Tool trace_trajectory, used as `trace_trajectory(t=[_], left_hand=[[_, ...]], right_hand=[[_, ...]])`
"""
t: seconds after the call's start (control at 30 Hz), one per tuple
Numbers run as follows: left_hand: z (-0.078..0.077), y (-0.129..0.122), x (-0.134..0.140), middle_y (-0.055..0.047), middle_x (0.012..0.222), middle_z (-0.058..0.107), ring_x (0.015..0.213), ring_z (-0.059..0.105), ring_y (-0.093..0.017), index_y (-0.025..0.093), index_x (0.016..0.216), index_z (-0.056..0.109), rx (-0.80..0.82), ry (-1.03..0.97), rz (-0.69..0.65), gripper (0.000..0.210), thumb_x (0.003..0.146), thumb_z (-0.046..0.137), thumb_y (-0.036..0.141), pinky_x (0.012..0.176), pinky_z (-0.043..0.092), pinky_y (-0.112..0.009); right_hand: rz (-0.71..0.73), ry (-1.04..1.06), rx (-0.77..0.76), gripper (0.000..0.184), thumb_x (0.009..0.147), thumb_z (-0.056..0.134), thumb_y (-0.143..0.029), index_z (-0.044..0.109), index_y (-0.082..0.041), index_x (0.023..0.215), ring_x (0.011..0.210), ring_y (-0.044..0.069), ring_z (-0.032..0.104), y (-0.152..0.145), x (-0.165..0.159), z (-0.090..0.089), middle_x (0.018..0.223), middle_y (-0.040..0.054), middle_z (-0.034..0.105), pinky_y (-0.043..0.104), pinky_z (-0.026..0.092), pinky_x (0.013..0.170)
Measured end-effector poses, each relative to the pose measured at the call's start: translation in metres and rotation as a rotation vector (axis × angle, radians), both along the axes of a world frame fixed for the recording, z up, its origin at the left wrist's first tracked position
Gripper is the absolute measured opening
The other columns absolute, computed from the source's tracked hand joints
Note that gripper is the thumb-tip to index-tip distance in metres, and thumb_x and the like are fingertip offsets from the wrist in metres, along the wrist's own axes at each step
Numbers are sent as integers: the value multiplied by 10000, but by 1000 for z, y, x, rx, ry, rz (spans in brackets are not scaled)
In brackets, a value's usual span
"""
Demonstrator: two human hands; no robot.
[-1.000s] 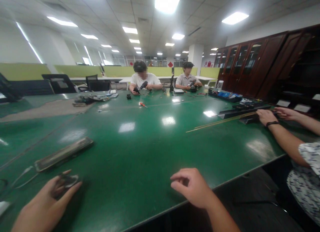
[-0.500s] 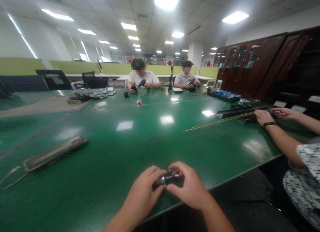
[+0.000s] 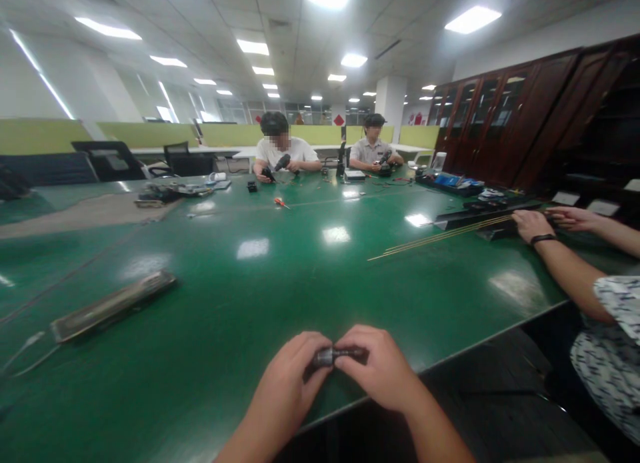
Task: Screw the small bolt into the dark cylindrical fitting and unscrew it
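Low over the near edge of the green table [image 3: 225, 296], my two hands meet around a dark, shiny metal cylinder [image 3: 324, 357] with a narrower stem on its right side. My left hand [image 3: 290, 373] is closed round the thick end, so part of that end is hidden in the palm. With thumb and fingers, my right hand [image 3: 380, 363] pinches the thin stem close to where it joins the cylinder. The stem's far tip lies within the right hand's grasp. What kind of part this is I cannot make out.
A long, worn power strip [image 3: 114, 308] with a white cable lies left. A co-worker's hands [image 3: 533, 226] hold thin brass-coloured rods [image 3: 425, 242] at right. Across the table sit two people with tools; an orange screwdriver [image 3: 281, 202] lies before them.
My right thumb and fingers, looser around the stem before, have closed in on it near the cylinder. The left hand keeps its hold. The view has tilted slightly.
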State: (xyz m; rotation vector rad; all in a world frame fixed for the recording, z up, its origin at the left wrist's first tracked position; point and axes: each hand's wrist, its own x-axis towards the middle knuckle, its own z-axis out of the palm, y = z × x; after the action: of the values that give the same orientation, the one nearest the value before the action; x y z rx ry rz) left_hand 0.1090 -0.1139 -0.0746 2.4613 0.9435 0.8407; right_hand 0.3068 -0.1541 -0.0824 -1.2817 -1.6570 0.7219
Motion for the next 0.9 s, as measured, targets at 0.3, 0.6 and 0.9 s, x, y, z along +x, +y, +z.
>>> trace_trajectory(t=[0.3,0.6,0.9], left_hand=[[-2,0,0,-22,1080,640,992,632,-160,280,1101,620,-49,-32,0,209,919,583,183,871,516,-245],[5,3,0,-10,1059,646,998,637,-155,270,1073,627,-56,-98,29,239,869,638,146,891,519,-254],[58,65,-5,-39,1022,641,958,627,-163,211,997,629,156,-62,7,104,901,603,240,837,509,-267]], right_hand=[[-25,-12,7,83,847,702,-183,771,-202,888,781,172,652,-1,1,1,836,24,718,269,462,719],[-32,-13,7,74,864,688,-194,759,-202,883,771,168,652,1,-3,7,828,11,736,260,448,704],[128,-143,196,149,899,660,-226,779,-183,976,839,176,689,78,3,54,940,43,774,258,488,766]])
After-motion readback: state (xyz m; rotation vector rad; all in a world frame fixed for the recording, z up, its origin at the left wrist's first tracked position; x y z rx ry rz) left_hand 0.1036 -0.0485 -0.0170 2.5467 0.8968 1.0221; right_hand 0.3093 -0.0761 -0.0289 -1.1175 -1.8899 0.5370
